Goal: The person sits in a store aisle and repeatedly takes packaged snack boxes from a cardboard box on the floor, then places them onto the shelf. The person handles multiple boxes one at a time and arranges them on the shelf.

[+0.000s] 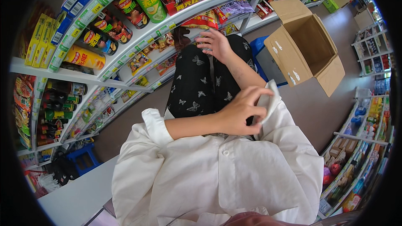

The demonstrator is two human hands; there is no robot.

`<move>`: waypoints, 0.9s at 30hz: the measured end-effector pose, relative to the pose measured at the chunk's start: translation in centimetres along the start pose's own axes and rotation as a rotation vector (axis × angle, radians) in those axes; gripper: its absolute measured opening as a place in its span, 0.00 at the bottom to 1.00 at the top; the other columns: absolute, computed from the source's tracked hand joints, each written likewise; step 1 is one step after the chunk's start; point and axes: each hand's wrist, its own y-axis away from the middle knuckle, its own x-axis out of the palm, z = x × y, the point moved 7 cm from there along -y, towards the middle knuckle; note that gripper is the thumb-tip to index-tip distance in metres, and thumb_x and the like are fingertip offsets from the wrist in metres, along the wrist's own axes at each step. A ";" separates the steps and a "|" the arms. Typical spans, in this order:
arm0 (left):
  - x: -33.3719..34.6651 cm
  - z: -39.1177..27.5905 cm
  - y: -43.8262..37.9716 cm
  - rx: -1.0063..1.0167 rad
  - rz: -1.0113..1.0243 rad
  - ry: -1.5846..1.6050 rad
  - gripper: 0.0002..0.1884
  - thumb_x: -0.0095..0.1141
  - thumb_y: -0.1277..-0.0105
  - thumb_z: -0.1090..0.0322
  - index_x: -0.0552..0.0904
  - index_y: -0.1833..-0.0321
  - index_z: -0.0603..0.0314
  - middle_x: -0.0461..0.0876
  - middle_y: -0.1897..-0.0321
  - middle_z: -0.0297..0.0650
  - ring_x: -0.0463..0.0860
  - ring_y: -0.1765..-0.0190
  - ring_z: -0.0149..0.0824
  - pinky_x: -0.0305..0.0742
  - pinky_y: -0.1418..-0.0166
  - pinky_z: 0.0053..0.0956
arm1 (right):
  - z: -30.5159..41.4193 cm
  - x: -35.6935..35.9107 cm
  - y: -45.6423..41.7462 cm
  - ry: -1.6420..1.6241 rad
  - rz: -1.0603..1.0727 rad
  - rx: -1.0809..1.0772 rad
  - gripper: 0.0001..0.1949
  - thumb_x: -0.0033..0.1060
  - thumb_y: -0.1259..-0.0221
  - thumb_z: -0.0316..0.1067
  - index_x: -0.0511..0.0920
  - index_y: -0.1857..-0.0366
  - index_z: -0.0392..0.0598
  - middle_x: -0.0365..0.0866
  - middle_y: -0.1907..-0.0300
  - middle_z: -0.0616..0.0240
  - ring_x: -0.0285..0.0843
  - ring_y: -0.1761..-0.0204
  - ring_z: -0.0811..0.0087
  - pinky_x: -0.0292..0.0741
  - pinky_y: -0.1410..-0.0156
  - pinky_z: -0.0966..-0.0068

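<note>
My left hand (243, 113) reaches across my body to the white shirt cuff (270, 102) of my right sleeve, fingers and thumb curled on its folded fabric. The left cuff (157, 124) is rolled up on the other forearm. My right hand (215, 45) is raised over my knees, palm partly turned up, fingers spread and holding nothing. Beneath it are black trousers (191, 88) with a white butterfly print; I appear to be seated. Snack packs on a low shelf lie just beyond the right fingertips.
An open cardboard box (301, 47) sits at the right on a blue-and-grey support (267, 61). Shelves ahead carry Lay's chip canisters (147, 0); bottles (64, 99) stand at left. A blue plastic stool (83, 160) is at lower left. More stocked shelves (355, 144) curve along the right.
</note>
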 end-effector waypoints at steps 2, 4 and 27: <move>1.4 -2.3 -1.5 0.149 0.060 0.156 0.09 0.68 0.44 0.69 0.78 0.70 0.57 0.65 0.17 0.51 0.65 0.19 0.59 0.61 0.20 0.57 | -0.7 -0.7 -1.4 0.288 -0.061 -0.001 0.31 0.57 0.24 0.62 0.78 0.31 0.47 0.88 0.43 0.59 0.88 0.46 0.63 0.81 0.47 0.69; 3.1 -4.4 -2.8 0.258 0.125 0.160 0.09 0.68 0.44 0.69 0.78 0.71 0.59 0.67 0.18 0.51 0.67 0.20 0.57 0.61 0.20 0.56 | -1.2 -0.9 -2.4 0.719 -0.094 -0.049 0.24 0.67 0.29 0.57 0.84 0.40 0.52 0.89 0.52 0.65 0.89 0.51 0.68 0.81 0.51 0.70; 10.6 -9.7 -1.2 0.946 0.194 -0.124 0.15 0.55 0.27 0.67 0.82 0.40 0.59 0.78 0.41 0.37 0.84 0.48 0.41 0.85 0.42 0.36 | 38.6 -12.1 11.5 1.288 -0.446 0.090 0.17 0.72 0.38 0.56 0.92 0.50 0.64 0.80 0.66 0.76 0.70 0.75 0.83 0.66 0.71 0.81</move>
